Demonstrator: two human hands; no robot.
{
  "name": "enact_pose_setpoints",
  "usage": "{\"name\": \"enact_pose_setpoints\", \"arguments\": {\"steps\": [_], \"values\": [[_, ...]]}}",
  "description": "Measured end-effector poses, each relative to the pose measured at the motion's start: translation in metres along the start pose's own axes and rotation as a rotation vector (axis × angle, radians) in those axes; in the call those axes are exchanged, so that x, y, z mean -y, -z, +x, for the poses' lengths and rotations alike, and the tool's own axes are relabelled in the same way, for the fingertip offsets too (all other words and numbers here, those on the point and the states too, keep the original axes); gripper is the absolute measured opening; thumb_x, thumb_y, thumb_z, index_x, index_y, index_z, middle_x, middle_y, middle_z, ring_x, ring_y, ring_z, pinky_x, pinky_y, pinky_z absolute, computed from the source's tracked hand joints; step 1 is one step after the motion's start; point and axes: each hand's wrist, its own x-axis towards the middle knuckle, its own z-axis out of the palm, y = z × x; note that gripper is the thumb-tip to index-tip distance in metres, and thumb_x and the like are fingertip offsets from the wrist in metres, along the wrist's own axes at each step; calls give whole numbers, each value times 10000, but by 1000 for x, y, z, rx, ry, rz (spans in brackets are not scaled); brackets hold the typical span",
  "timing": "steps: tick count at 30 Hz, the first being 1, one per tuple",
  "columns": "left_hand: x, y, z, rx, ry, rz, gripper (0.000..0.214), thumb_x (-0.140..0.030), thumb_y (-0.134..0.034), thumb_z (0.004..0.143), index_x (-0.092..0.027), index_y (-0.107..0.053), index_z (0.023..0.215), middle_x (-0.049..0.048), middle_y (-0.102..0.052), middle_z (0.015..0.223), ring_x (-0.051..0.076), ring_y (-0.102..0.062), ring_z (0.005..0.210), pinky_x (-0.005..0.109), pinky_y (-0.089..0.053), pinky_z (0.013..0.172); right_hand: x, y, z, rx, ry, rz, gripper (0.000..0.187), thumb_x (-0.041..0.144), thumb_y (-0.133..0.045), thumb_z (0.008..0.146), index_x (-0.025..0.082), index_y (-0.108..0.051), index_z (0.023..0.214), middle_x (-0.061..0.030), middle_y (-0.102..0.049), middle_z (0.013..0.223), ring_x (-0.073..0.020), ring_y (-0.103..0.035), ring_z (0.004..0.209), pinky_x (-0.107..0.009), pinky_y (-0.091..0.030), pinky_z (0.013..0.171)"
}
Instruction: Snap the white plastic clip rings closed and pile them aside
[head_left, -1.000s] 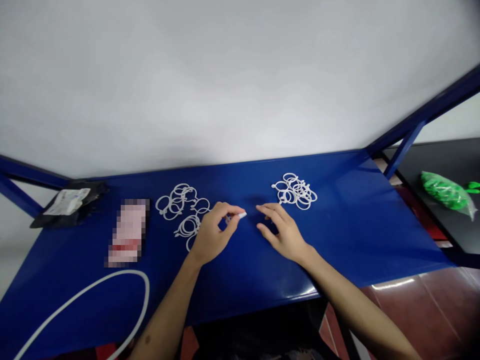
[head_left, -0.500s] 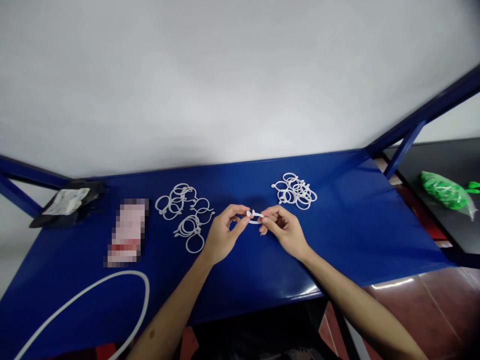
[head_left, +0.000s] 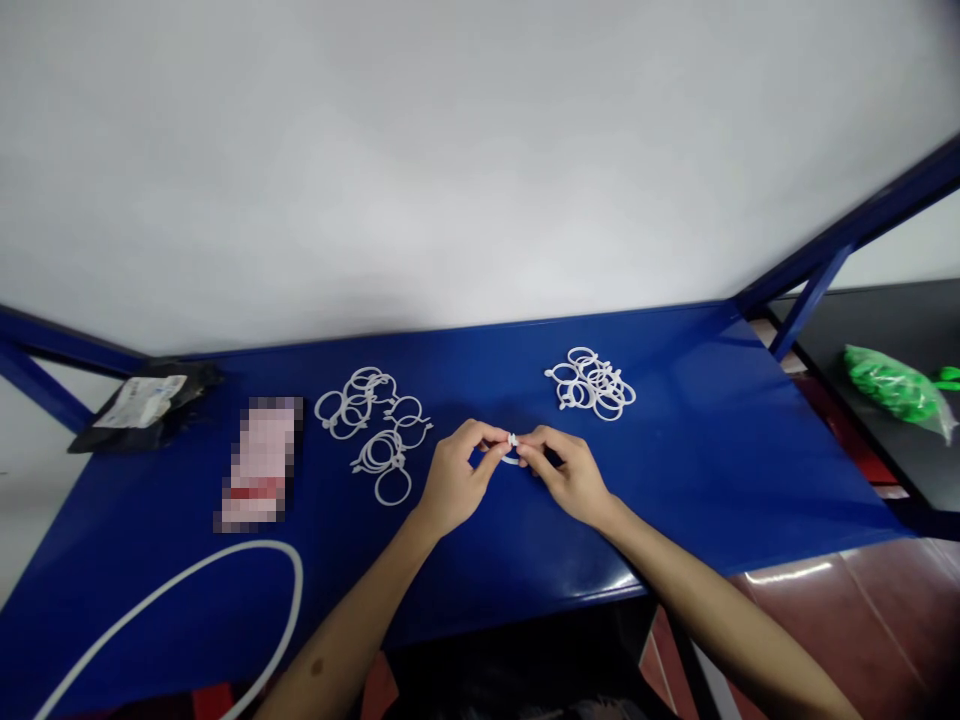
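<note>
Between my two hands is a white plastic ring with small knobs at its ends. My left hand pinches one end between thumb and fingertips. My right hand pinches the other end, and the two ends meet or nearly meet at my fingertips. Part of the ring is hidden by the fingers. To the left of my left hand lies a spread of similar white rings, several with gaps between their ends. Beyond my right hand lies a tighter pile of white rings.
The blue table stands against a white wall. On its left are a black plastic package with a label, a blurred pinkish item and a white cable loop. A bag of green pieces rests on a dark surface at right.
My hands have come closer together and the ring's ends, apart before, are now brought together at my fingertips. The piles of rings lie as before.
</note>
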Motion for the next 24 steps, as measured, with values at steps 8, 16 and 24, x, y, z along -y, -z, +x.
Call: {"name": "enact_pose_setpoints", "arguments": {"steps": [8,16,24], "values": [[6,-6,-3,-33,-135,75,161,-144,-559,943,-216,-642,825,2,-680,796,142,-662,770,287,-542,739,2,2,-1,67,42,-22,255,364,-572,999,201,-671,829,-14,-663,735,-138,-612,650,-270,-489,628],[15,7,7,-11,-222,417,110,-262,-582,967,-222,-679,1000,46,-746,952,222,-650,910,387,-510,851,-6,6,4,-13,138,-295,156,302,-570,997,207,-653,906,-24,-695,817,-149,-628,708,-285,-508,667],[28,43,10,-149,145,1058,339,-351,-513,961,-131,-675,1162,196,-709,1031,399,-574,1044,515,-433,862,-26,52,18,-558,108,-818,134,286,-611,959,226,-727,982,-114,-620,1027,-256,-540,920,-417,-514,789]]}}
